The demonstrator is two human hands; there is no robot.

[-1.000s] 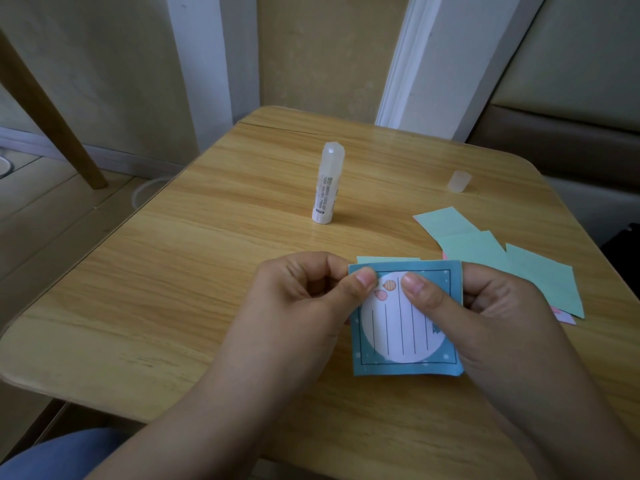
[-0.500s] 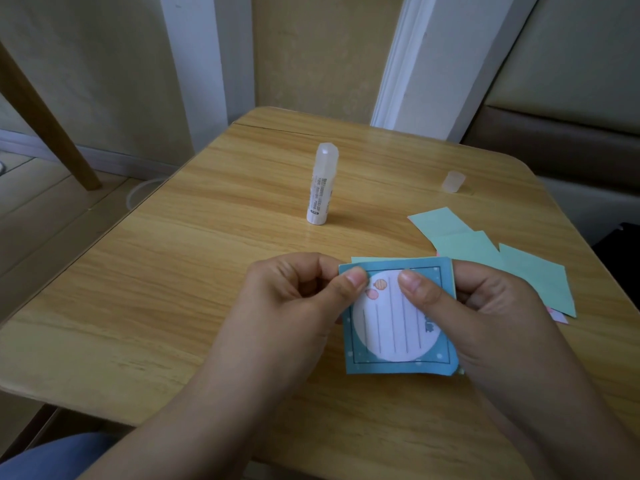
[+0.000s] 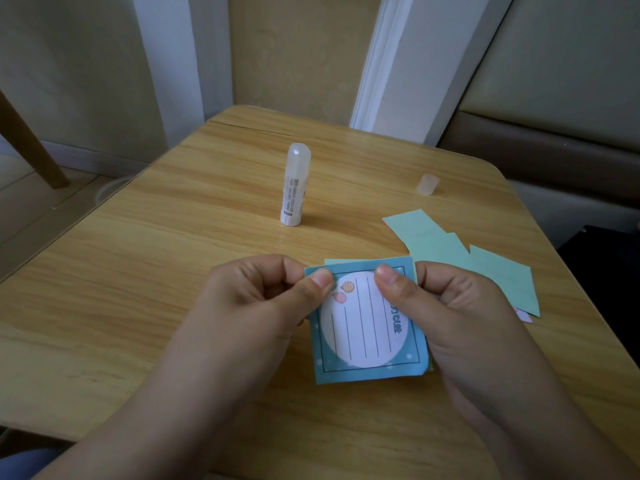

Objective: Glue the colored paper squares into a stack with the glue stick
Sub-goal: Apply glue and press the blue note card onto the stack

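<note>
Hands: both low at the near centre of the desk [image 3: 138, 306], each clamped on the same blue printed square [image 3: 367, 323].
Left hand [image 3: 263, 299]: thumb pressed on the square's top left corner, remaining fingers curled under and behind that edge.
Right hand [image 3: 460, 306]: thumb on the square's upper right area, fingers folded behind the right edge.
Blue printed square: blue border with a white lined circle, small orange and pink round marks near the top, dark characters along the right side; whether it rests on the desk or is lifted, cannot tell.
Under the square: a sliver of pale green paper [image 3: 346, 262] shows past its far edge; how many sheets lie beneath, cannot tell.
Loose green squares [image 3: 460, 254]: several, overlapping, on the desk just right of the right hand; a pink corner [image 3: 523, 315] pokes out at their near right end.
Glue stick [image 3: 295, 185]: upright, white with translucent top, well apart from the hands, far left of centre.
Cap [image 3: 428, 184]: small, translucent, lying far right on the desk, beyond the green squares.
</note>
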